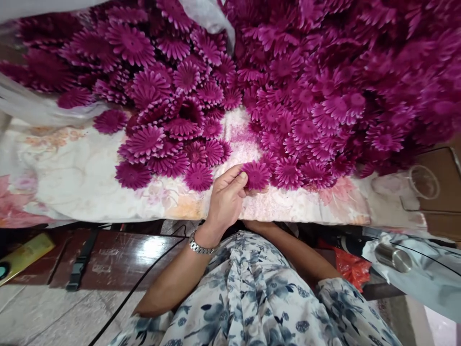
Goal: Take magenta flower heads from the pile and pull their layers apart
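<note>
Between the thumb and fingers of my left hand (227,194) is a magenta artificial flower head (256,176), pinched by its left edge just above the cloth. The left thumb presses on top of the petals. A metal-banded watch (200,243) circles my left wrist. My right forearm (288,249) reaches toward the table's front edge, where the hand itself is hidden. Close to the held flower, a large heap of similar flower heads (302,96) spreads to the right. A loose flower head (198,177) lies just left of my left hand.
Another pile of stacked magenta flowers (149,139) lies to the left beside clear plastic wrapping (46,103). A floral cloth (82,180) covers the table. At right are a clear plastic cup (425,182), a cardboard box (441,178) and a metal flask (393,257).
</note>
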A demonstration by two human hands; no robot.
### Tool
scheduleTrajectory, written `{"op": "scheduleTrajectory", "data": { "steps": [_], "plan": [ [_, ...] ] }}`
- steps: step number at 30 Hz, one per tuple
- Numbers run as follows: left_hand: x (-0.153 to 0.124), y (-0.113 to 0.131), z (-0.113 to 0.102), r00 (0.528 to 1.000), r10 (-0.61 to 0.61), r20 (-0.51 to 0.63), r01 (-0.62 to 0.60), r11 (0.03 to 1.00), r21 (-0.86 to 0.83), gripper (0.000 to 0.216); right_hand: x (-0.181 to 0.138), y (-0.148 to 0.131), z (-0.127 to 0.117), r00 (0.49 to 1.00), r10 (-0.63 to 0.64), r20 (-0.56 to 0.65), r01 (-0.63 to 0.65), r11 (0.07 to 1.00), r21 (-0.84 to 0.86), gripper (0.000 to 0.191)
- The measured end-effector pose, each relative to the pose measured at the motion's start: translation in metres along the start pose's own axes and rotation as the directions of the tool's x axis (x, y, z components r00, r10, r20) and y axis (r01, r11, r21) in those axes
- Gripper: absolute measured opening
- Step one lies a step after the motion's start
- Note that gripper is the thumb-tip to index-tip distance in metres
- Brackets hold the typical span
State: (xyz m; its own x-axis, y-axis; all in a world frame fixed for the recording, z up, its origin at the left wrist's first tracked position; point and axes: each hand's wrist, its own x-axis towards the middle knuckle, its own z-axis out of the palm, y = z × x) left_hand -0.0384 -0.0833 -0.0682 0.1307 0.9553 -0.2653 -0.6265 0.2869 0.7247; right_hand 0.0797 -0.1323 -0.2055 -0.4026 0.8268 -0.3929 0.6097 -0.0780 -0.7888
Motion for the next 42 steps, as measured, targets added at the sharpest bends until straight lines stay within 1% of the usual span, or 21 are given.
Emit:
{"op": "scheduleTrajectory", "data": {
  "steps": [2,5,9,12,13,15,16,18,20,21,23,24,26,28,32,35,39,40,42],
  "plan": [
    [0.0,0.001,0.0,1.0,0.001,-0.004,-0.001,1.0,-0.001,0.023,-0.015,-0.001,-0.005,0.998,-0.055,0.004,0.056,0.997,-0.049,0.028],
    [0.0,0.001,0.0,1.0,0.0,-0.024,0.0,1.0,0.007,0.024,-0.045,0.002,-0.013,0.991,-0.13,0.012,0.13,0.983,-0.128,0.019],
    [0.0,0.001,-0.001,1.0,-0.01,-0.028,0.01,1.0,0.015,0.023,-0.094,0.002,-0.033,0.984,-0.178,-0.029,0.168,0.964,-0.205,0.023],
    [-0.001,0.002,0.0,1.0,-0.018,-0.017,0.019,1.0,0.023,0.022,-0.131,-0.011,-0.054,0.979,-0.193,-0.069,0.172,0.957,-0.232,0.026],
    [-0.001,0.002,0.0,1.0,-0.02,-0.018,0.02,0.999,0.028,0.022,-0.142,-0.018,-0.062,0.975,-0.196,-0.109,0.169,0.961,-0.217,0.025],
    [-0.002,0.003,0.0,1.0,-0.024,-0.017,0.025,0.999,0.035,0.021,-0.157,-0.034,-0.081,0.946,-0.202,-0.253,0.157,0.969,-0.189,0.019],
    [-0.002,0.003,0.0,1.0,-0.027,-0.015,0.028,0.999,0.036,0.021,-0.162,-0.043,-0.092,0.92,-0.201,-0.336,0.155,0.975,-0.161,0.015],
    [-0.002,0.002,-0.001,0.999,-0.03,-0.013,0.031,0.999,0.035,0.02,-0.164,-0.058,-0.114,0.848,-0.191,-0.494,0.156,0.982,-0.11,0.01],
    [-0.002,0.002,-0.002,0.999,-0.033,-0.015,0.033,0.999,0.031,0.018,-0.159,-0.069,-0.138,0.749,-0.173,-0.639,0.119,0.985,-0.127,0.008],
    [-0.002,0.002,-0.003,0.999,-0.035,-0.017,0.035,0.999,0.028,0.018,-0.154,-0.074,-0.149,0.688,-0.169,-0.706,0.082,0.984,-0.156,0.009],
    [-0.002,0.002,-0.004,0.999,-0.036,-0.02,0.036,0.999,0.027,0.018,-0.142,-0.08,-0.167,0.58,-0.176,-0.795,0.017,0.979,-0.204,0.016],
    [-0.002,0.002,-0.003,0.999,-0.033,-0.022,0.034,0.999,0.03,0.018,-0.135,-0.083,-0.175,0.542,-0.181,-0.821,0.001,0.977,-0.214,0.019],
    [-0.002,0.002,-0.003,0.999,-0.025,-0.026,0.026,0.999,0.036,0.018,-0.121,-0.087,-0.185,0.511,-0.193,-0.837,0.013,0.976,-0.218,0.024],
    [-0.002,0.003,-0.001,0.999,-0.025,-0.023,0.026,0.999,0.034,0.016,-0.109,-0.09,-0.19,0.513,-0.213,-0.832,0.047,0.974,-0.221,0.026],
    [-0.002,0.005,0.003,0.999,-0.032,-0.029,0.033,0.999,0.023,0.015,-0.093,-0.093,-0.194,0.553,-0.239,-0.798,0.105,0.97,-0.217,0.028],
    [-0.002,0.01,0.007,0.998,-0.04,-0.051,0.042,0.998,0.053,0.017,-0.086,-0.093,-0.194,0.58,-0.243,-0.778,0.14,0.97,-0.199,0.028],
    [-0.002,0.019,0.008,0.991,0.02,-0.129,0.0,0.987,0.16,0.027,-0.081,-0.095,-0.192,0.597,-0.265,-0.757,0.169,0.964,-0.205,0.026],
    [-0.002,0.021,0.007,0.991,0.035,-0.129,-0.008,0.979,0.203,0.028,-0.081,-0.096,-0.191,0.599,-0.271,-0.754,0.168,0.963,-0.212,0.025],
    [-0.001,0.024,0.004,0.994,0.054,-0.091,-0.023,0.949,0.315,0.028,-0.079,-0.098,-0.19,0.601,-0.289,-0.745,0.169,0.957,-0.235,0.025]
  ]
}}
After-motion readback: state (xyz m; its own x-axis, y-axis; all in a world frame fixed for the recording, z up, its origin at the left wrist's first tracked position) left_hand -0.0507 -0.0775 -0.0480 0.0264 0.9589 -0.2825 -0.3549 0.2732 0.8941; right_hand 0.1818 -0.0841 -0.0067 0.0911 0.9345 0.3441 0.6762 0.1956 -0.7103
